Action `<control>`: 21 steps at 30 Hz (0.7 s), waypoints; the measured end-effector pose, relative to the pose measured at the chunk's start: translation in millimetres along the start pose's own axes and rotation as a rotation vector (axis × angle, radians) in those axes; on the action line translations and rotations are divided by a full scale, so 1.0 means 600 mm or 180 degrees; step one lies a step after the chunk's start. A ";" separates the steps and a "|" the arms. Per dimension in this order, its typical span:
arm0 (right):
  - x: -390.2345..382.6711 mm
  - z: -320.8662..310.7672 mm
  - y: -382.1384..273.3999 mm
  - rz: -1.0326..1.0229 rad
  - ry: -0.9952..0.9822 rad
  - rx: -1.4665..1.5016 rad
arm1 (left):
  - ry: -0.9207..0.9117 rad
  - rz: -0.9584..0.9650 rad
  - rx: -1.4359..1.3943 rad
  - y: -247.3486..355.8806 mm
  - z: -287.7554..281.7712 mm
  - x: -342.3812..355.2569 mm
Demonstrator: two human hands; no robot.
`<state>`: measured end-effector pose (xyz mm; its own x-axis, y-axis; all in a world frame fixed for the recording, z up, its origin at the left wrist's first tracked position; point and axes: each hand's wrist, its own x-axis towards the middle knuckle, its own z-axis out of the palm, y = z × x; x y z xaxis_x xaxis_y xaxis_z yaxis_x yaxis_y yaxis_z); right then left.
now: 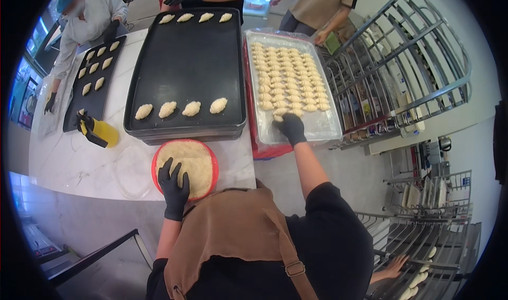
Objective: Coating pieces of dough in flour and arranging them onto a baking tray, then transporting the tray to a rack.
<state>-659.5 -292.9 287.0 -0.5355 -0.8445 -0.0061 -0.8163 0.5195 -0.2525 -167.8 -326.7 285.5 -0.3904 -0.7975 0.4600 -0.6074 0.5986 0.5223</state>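
Note:
My black-gloved left hand (175,186) is over a red round container (201,163) of pale crumbs, fingers apart and touching the crumbs. My black-gloved right hand (288,128) grips a shaped dough piece (280,114) at the near end of a plastic-lined metal tray (296,129), which holds rows of similar pieces (288,75). Left of that, a stack of black baking trays (186,67) carries several crumb-coated pieces (167,109) along its far and near ends. A clear lid (132,170) lies beside the red container.
A yellow spray bottle (106,133) and a narrower dark tray (74,114) with pieces sit on the marble table (74,178). A co-worker in white (87,24) and others (323,9) stand around it. Metal racks (391,61) line my right; another person's hand (391,268) reaches at the lower rack.

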 end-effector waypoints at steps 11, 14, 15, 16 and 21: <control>-0.082 -0.107 -0.074 0.1057 -0.0805 0.4259 | -0.1258 0.0425 0.0326 0.016 0.029 0.053; -0.114 -0.116 -0.102 0.0859 -0.1335 0.4535 | -0.1208 0.0556 0.0349 0.006 0.043 0.072; -0.124 -0.117 -0.117 0.0768 -0.1510 0.4591 | -0.1182 0.0632 0.0293 -0.002 0.045 0.074; -0.140 -0.114 -0.139 0.0490 -0.1648 0.5193 | -0.1160 0.0658 0.0288 -0.010 0.044 0.078; -0.190 -0.112 -0.243 -0.0115 -0.2352 0.3900 | -0.1084 0.0710 0.0009 -0.053 0.029 0.055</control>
<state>-494.2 -263.7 389.2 0.0254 -0.9251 -0.3790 0.0755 0.3798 -0.9220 -173.1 -373.3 271.5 -0.7194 -0.6277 0.2974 -0.4836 0.7600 0.4343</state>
